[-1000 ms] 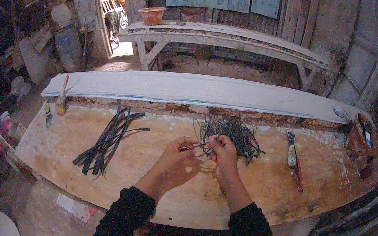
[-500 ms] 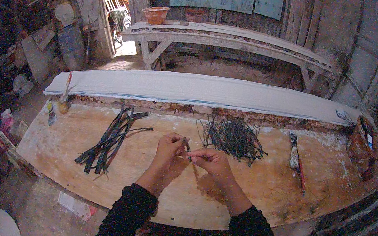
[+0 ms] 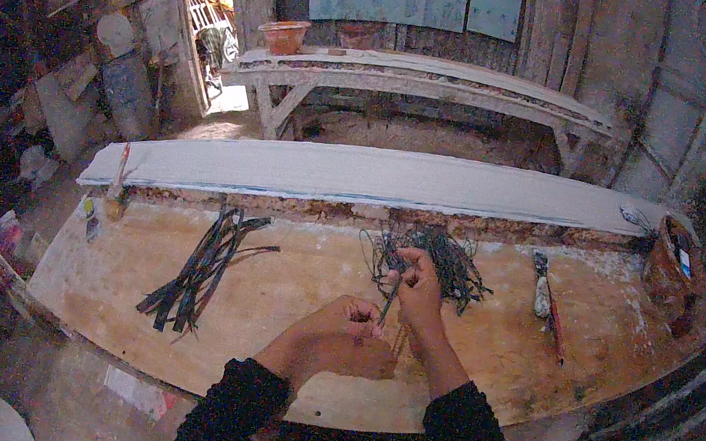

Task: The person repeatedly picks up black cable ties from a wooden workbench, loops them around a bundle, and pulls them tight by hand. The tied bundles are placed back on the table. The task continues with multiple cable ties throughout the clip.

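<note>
A short dark strip (image 3: pixel 391 301) stretches between my two hands above the wooden board. The fingers of my left hand (image 3: pixel 342 324) are closed in a pinch at its lower, nearer end. Higher up, my right hand (image 3: pixel 419 291) grips the strip, at the near edge of a tangled pile of thin dark strands (image 3: pixel 459 272). Part of that pile is hidden behind the right hand. Over on the left, a bundle of flat black strips (image 3: pixel 200 274) lies loosely crossed on the board. The strip's material cannot be made out.
The wooden board (image 3: pixel 290 257) has a long white slab (image 3: pixel 362 170) along its far side. A red-handled tool (image 3: pixel 552 311) and a clay pot (image 3: pixel 676 254) are to the right; a brush (image 3: pixel 120 180) stands at the left. A bench (image 3: pixel 434 82) carrying an orange pot (image 3: pixel 284 36) is behind.
My right hand has moved up and away toward the tangled pile. My left hand has shifted right and nearer, and the strip now shows between them.
</note>
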The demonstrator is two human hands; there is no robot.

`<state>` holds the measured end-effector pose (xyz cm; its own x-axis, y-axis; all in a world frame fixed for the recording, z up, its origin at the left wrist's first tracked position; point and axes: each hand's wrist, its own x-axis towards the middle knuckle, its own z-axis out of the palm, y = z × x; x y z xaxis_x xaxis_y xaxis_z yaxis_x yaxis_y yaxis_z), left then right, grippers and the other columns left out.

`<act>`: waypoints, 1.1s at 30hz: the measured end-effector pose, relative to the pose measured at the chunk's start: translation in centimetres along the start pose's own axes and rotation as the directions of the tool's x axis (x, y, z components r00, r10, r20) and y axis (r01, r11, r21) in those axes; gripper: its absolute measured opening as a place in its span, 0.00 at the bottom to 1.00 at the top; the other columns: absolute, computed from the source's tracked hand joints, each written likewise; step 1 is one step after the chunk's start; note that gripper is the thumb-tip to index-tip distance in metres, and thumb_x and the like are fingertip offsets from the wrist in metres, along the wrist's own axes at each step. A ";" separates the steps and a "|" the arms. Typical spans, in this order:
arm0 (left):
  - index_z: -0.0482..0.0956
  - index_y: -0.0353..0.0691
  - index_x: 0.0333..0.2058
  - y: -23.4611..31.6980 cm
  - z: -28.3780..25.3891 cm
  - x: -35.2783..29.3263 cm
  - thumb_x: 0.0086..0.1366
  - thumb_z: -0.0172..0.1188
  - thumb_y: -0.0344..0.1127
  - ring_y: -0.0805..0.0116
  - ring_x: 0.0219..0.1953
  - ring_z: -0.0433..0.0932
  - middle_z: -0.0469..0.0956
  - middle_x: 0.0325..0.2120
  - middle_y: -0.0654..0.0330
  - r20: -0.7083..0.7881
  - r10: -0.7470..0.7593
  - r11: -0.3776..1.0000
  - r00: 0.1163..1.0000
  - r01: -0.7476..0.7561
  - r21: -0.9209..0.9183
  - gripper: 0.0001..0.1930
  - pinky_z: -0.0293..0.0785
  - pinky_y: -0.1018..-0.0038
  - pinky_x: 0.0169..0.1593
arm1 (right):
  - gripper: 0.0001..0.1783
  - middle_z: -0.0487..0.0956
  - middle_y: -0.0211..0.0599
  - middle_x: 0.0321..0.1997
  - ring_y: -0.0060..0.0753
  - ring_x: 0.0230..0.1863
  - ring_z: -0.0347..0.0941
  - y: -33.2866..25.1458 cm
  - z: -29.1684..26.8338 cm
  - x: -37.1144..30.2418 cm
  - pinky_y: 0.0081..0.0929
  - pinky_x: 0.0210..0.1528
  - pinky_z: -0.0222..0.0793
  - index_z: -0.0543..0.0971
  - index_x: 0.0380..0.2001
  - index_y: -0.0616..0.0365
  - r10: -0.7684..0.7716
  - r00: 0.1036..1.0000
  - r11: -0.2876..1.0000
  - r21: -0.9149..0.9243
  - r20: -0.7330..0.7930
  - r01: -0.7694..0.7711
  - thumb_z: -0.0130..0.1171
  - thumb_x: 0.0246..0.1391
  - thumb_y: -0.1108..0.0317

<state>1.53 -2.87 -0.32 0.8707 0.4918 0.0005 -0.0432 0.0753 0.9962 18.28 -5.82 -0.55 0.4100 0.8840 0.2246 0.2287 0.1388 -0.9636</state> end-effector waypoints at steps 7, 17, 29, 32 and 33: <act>0.72 0.42 0.23 -0.3 -1.7 0.4 0.54 0.65 0.31 0.83 0.22 0.70 0.70 0.18 0.72 -0.266 0.011 0.996 0.964 0.012 0.087 0.08 0.64 0.84 0.25 | 0.11 0.71 0.24 0.24 0.22 0.29 0.67 3.0 -0.2 1.7 0.19 0.32 0.63 0.81 0.36 0.53 -0.061 0.998 0.996 -0.066 -0.032 0.059 0.59 0.47 0.77; 0.75 0.40 0.22 -4.0 -5.9 2.0 0.53 0.66 0.31 0.78 0.20 0.67 0.72 0.19 0.67 -0.817 0.019 0.939 0.576 -0.291 -0.183 0.08 0.65 0.78 0.25 | 0.12 0.71 0.31 0.39 0.23 0.39 0.70 3.2 0.9 0.0 0.22 0.37 0.68 0.76 0.35 0.58 -0.329 0.919 0.929 -0.099 0.219 0.356 0.66 0.46 0.71; 0.74 0.36 0.24 -0.4 -2.7 1.1 0.53 0.64 0.26 0.75 0.17 0.68 0.73 0.21 0.62 -0.791 -0.068 0.925 0.608 -0.259 -0.279 0.06 0.66 0.77 0.21 | 0.08 0.72 0.28 0.37 0.21 0.35 0.70 -4.0 1.8 -4.4 0.23 0.35 0.67 0.78 0.33 0.59 0.139 0.797 0.963 0.109 0.588 -0.248 0.62 0.50 0.68; 0.74 0.35 0.26 -0.1 -2.0 1.0 0.55 0.62 0.26 0.73 0.17 0.69 0.74 0.22 0.61 -0.749 -0.022 0.964 0.662 -0.183 -0.190 0.05 0.67 0.76 0.20 | 0.08 0.72 0.27 0.32 0.20 0.32 0.69 -4.5 1.5 -4.2 0.22 0.36 0.65 0.79 0.32 0.59 0.213 0.807 0.936 0.121 0.550 -0.330 0.64 0.47 0.70; 0.74 0.34 0.27 -1.5 -3.0 1.4 0.56 0.62 0.26 0.72 0.17 0.70 0.74 0.22 0.60 -0.739 0.013 0.984 0.674 -0.139 -0.109 0.05 0.68 0.75 0.20 | 0.08 0.72 0.26 0.30 0.20 0.31 0.69 -4.0 1.5 -4.0 0.22 0.36 0.65 0.79 0.31 0.59 0.194 0.830 0.946 0.125 0.523 -0.300 0.64 0.46 0.71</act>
<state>1.36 0.28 -2.07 0.2241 0.9733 -0.0505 -0.2167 0.1003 0.9711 14.35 -9.24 2.18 -0.0773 0.9941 -0.0766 -0.0166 -0.0781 -0.9968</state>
